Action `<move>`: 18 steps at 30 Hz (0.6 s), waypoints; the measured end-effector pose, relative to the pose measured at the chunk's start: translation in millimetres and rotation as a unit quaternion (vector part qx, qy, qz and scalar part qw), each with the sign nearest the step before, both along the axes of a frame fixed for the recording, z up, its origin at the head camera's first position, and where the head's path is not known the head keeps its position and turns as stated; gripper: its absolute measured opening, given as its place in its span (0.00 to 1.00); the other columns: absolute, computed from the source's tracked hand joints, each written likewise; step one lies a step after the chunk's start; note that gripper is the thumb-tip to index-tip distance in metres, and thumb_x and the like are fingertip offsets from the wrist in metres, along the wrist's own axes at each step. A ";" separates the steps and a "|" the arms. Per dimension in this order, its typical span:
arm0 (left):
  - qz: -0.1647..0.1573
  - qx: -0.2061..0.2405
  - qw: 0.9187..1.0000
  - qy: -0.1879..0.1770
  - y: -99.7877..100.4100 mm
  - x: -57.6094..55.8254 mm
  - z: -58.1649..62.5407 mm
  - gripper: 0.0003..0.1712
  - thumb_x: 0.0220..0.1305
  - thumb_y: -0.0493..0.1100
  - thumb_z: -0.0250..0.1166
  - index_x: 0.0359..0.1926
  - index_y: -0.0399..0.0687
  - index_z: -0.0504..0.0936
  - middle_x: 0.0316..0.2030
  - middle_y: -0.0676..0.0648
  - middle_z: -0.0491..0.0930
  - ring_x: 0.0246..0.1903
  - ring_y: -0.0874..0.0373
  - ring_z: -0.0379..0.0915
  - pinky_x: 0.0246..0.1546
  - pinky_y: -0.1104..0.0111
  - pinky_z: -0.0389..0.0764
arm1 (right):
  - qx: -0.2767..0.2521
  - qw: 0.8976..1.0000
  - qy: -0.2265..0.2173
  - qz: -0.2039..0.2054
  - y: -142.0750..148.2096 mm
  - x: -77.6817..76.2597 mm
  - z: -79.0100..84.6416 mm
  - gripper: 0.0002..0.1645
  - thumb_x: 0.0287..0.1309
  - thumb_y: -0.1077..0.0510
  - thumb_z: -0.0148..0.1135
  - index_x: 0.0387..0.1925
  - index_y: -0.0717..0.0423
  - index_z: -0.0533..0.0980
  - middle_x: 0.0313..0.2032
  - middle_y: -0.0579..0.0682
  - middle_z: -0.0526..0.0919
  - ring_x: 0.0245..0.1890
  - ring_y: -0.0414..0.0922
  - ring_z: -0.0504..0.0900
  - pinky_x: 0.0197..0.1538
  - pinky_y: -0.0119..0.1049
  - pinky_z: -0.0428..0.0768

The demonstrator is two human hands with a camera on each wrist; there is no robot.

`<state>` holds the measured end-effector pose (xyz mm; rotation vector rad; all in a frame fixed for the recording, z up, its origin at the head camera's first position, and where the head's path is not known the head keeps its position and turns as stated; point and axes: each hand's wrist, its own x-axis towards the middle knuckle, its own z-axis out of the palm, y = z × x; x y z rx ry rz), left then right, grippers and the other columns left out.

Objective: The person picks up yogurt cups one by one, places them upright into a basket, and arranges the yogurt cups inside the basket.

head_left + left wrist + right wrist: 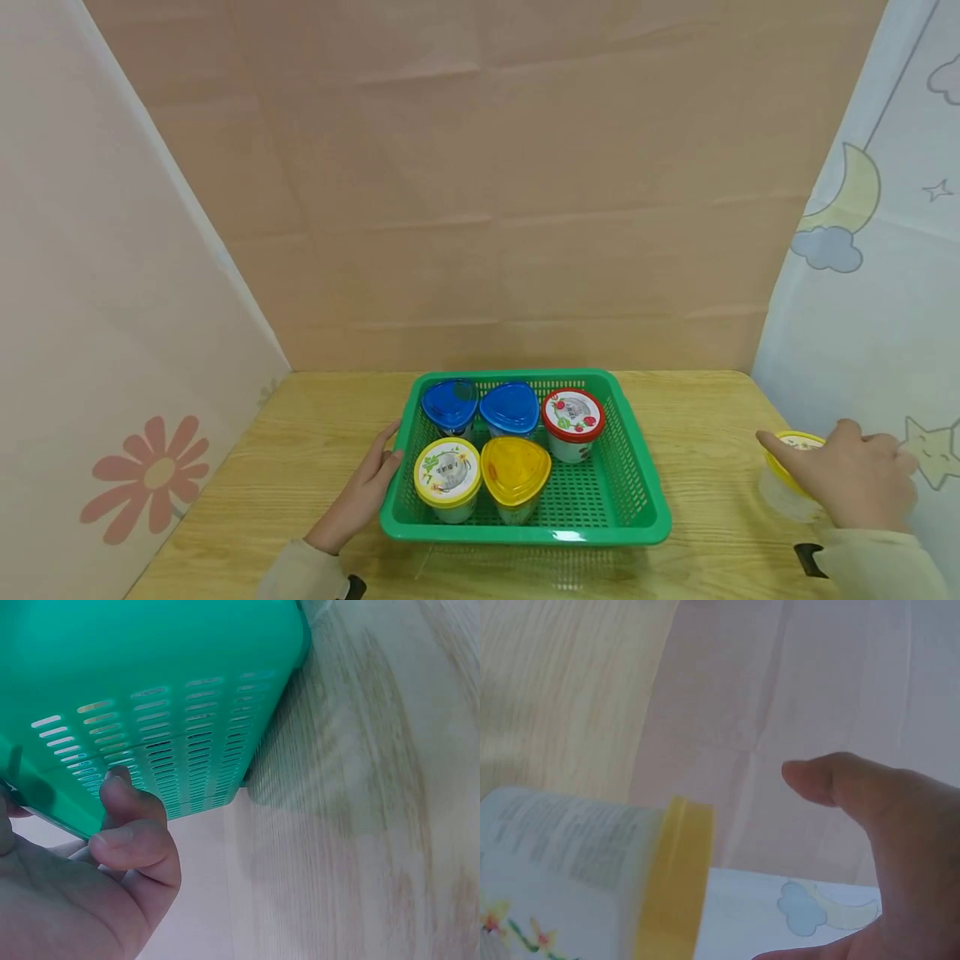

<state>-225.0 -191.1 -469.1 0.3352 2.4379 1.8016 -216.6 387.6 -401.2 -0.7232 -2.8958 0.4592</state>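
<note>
A green plastic basket point(525, 535) with slotted walls stands on the table, holding several lidded cups. At its left side, my left hand point(366, 482) grips the rim; in the left wrist view its bent fingers point(139, 832) are beside the slotted outer wall. Far to the right stands a white cup with a yellow lid point(797, 442), partly hidden behind my right hand point(862, 479). In the right wrist view the cup point(562, 877) shows its printed side. The thumb point(829, 780) is extended, apart from the yellow lid.
In the basket are two blue-lidded cups point(510, 407), a red-lidded cup point(573, 415), a round yellow-lidded cup point(447, 472) and a triangular yellow-lidded cup point(516, 471). Patterned walls flank the wooden table point(300, 433), and a brown sheet point(495, 183) hangs behind it.
</note>
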 end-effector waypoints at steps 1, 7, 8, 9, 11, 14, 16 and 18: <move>-0.002 -0.001 1.000 0.000 -0.3 0.0 0.0 0.32 0.83 0.48 0.41 0.79 0.47 0.42 0.51 0.33 0.77 0.41 0.50 0.83 0.39 0.64 0.84 | 0.002 1.000 -0.008 -0.004 1.6 0.7 -1.4 0.66 0.50 0.16 0.53 0.43 0.82 0.60 0.35 0.80 0.60 0.39 0.74 0.60 0.32 0.57 0.68; -0.008 -0.003 1.000 0.000 -2.0 0.8 0.4 0.33 0.83 0.49 0.41 0.79 0.47 0.41 0.53 0.32 0.76 0.41 0.50 0.83 0.39 0.64 0.84 | 0.010 0.999 -0.039 -0.026 9.1 3.2 -10.0 0.72 0.46 0.13 0.51 0.43 0.86 0.58 0.38 0.85 0.62 0.41 0.74 0.64 0.38 0.60 0.69; -0.008 -0.004 1.000 -0.001 -2.0 0.9 0.6 0.33 0.83 0.49 0.41 0.79 0.47 0.41 0.53 0.32 0.76 0.41 0.50 0.83 0.39 0.64 0.84 | 0.011 0.999 -0.039 -0.026 10.4 3.8 -11.0 0.72 0.46 0.13 0.51 0.43 0.86 0.58 0.39 0.86 0.62 0.42 0.75 0.65 0.39 0.61 0.69; -0.008 -0.005 1.000 -0.001 -2.0 0.9 0.8 0.33 0.83 0.50 0.41 0.79 0.47 0.41 0.53 0.32 0.76 0.41 0.50 0.83 0.39 0.64 0.84 | 0.009 0.999 -0.038 -0.026 11.5 4.5 -12.0 0.72 0.46 0.13 0.52 0.43 0.86 0.59 0.39 0.87 0.62 0.42 0.75 0.65 0.39 0.61 0.69; -0.009 -0.005 1.000 -0.003 -1.9 0.8 1.0 0.33 0.83 0.50 0.41 0.79 0.48 0.41 0.53 0.33 0.76 0.41 0.50 0.83 0.39 0.64 0.84 | 0.006 0.999 -0.037 -0.025 13.4 5.8 -14.0 0.71 0.46 0.13 0.52 0.42 0.86 0.59 0.39 0.87 0.62 0.43 0.75 0.65 0.39 0.62 0.69; -0.010 -0.007 1.000 -0.004 -1.5 0.4 1.3 0.33 0.83 0.50 0.41 0.79 0.48 0.41 0.52 0.33 0.77 0.41 0.49 0.83 0.39 0.64 0.84 | -0.001 0.999 -0.036 -0.022 15.5 7.2 -16.9 0.71 0.46 0.14 0.53 0.42 0.86 0.59 0.40 0.88 0.61 0.44 0.76 0.64 0.40 0.63 0.68; -0.012 -0.007 1.000 -0.003 -1.6 0.3 1.4 0.33 0.83 0.50 0.41 0.79 0.47 0.41 0.52 0.33 0.76 0.41 0.49 0.82 0.39 0.64 0.84 | -0.002 0.999 -0.043 -0.023 16.1 7.3 -18.5 0.72 0.47 0.13 0.52 0.42 0.86 0.59 0.40 0.88 0.60 0.44 0.77 0.63 0.41 0.63 0.68; -0.014 -0.008 1.000 -0.002 -1.6 0.4 1.4 0.33 0.83 0.50 0.41 0.79 0.48 0.40 0.53 0.33 0.76 0.41 0.50 0.82 0.40 0.64 0.84 | -0.003 0.999 -0.048 -0.024 16.2 7.5 -19.8 0.72 0.47 0.13 0.51 0.41 0.87 0.58 0.40 0.88 0.60 0.45 0.77 0.63 0.40 0.63 0.69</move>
